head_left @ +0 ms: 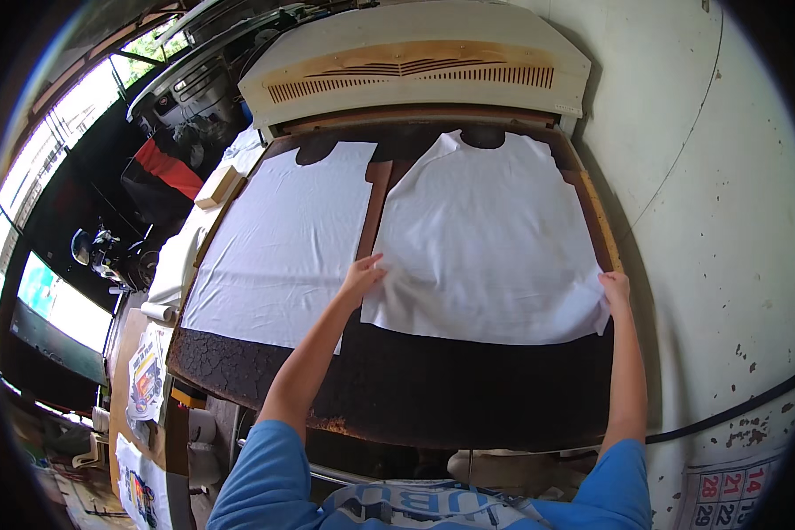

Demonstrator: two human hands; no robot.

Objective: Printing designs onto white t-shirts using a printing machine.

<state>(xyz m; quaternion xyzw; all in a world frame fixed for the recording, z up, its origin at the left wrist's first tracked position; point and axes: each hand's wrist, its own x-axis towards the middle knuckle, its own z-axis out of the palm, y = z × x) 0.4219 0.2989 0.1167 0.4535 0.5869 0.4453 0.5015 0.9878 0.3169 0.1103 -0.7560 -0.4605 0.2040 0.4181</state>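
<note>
Folded printed fabric (424, 505) in blue and white lies closest to the lens at the lower edge, between the person's two blue sleeves. Both forearms extend upward from there across a dark, cracked and rust-edged press bed (397, 389). Left hand (362, 276), fingers spread and flat, rests on the left edge of the right-hand white fabric panel (486, 238); whether it pinches the cloth cannot be told. Right hand (616, 290) lies at the same panel's lower right corner, fingers curled at the cloth edge beside the bed's wooden rim; the grip itself is not visible. This panel, cut with a neck curve at its far end, lies flat on the right half of the bed. A second white fabric panel (283, 243) lies flat on the left half, just beside the first, a strip of brown bed showing between them. Beyond both stands the cream housing (415, 62) of the press, with slotted vents. Printed sheets (146, 380) lie on a side table at far left; a calendar (733, 495) hangs at lower right
</note>
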